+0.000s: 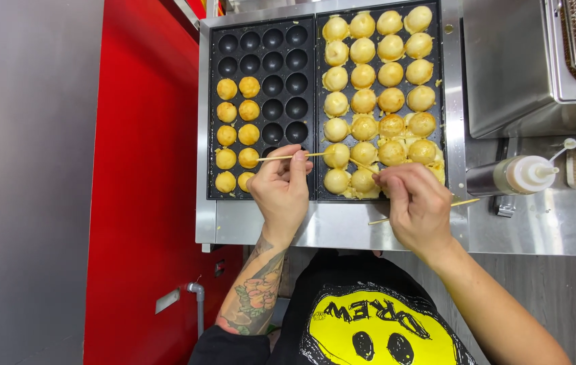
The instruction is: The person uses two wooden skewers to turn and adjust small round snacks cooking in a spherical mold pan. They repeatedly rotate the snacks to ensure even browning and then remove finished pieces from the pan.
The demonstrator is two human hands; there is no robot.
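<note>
Gripping thin skewers, both hands: left hand | right hand | dough balls | squeeze bottle lying right

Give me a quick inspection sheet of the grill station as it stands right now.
Surface: steel counter holding two black moulded pans.
Job's things: right pan full of pale dough balls; left pan has browner balls in two left columns, other wells empty.
Clutter: squeeze bottle lying on the counter at right; batter crumbs along the right pan.
Grippers: left hand holds a skewer pointing at a ball; right hand holds a second skewer at the front row.
Cables: nothing seen.
Surroundings: red panel at left, grey pipe below, steel box at right.
</note>
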